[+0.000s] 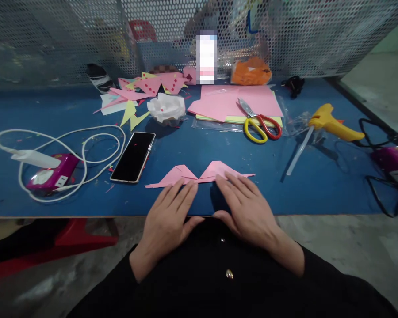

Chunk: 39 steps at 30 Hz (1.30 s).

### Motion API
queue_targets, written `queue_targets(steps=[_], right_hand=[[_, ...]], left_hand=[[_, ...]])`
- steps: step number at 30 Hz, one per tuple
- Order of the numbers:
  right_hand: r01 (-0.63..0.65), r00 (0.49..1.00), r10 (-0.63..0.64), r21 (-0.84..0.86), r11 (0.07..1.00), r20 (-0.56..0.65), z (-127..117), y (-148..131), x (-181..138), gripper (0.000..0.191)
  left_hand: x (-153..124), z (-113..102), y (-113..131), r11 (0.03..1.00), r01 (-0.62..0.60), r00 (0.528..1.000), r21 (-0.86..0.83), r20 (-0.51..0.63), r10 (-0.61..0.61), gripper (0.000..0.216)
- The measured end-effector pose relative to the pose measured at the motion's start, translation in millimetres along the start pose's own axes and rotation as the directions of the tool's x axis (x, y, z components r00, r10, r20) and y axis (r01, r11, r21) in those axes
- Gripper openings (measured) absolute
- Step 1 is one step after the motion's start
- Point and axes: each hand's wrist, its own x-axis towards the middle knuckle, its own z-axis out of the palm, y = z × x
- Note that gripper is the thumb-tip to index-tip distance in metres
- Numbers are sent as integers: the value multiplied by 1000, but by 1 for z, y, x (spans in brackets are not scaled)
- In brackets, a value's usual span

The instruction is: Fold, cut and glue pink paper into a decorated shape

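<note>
A folded pink paper piece (215, 170) lies near the front edge of the blue table, with two raised, wing-like parts and thin pointed ends. My left hand (172, 210) rests flat, its fingertips touching the lower edge of the left part. On the right part lie the fingertips of my right hand (247, 207), fingers stretched out. Both thumbs point inward near the table edge. Behind the paper are scissors (257, 121) with one yellow and one red handle, lying across a stack of pink sheets (215, 104).
A phone (133, 157) lies left of the paper, near a purple power socket (53, 172) with looped white cable. To the right are a yellow glue gun (334, 123) and another purple socket (393, 163). A white paper cup (166, 108) and pink scraps (149, 86) sit behind.
</note>
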Motion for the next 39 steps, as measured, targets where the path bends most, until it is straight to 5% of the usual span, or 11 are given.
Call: queue_targets(steps=[6,17,22,27,34,39], right_hand=[[104,991,-112,111,988,70,9,-12,14,73],[-149,987,156,-125,981,44,-9,30,-29,70],[-67,997,73,-171,983,27,-22,37,-15,45],[98,994,-85,-239,966,62,-29,42,19,23],[181,983,-167,-288,940,72,-13,43,36,27],[96,992,-115,-302,948,-43,-16,35,28,27]], left_hand=[[10,12,4,998,-54,998,-33,19,54,59],[-17,-7,-21,999,39,997,10,63,-40,63],[-31,-18,-39,980,168,986,104,-39,-165,51],[-23,-18,-47,982,135,991,135,-11,-135,44],[-14,-21,-52,983,56,998,176,-9,-55,41],[9,-26,-29,979,106,981,173,-181,-75,35]])
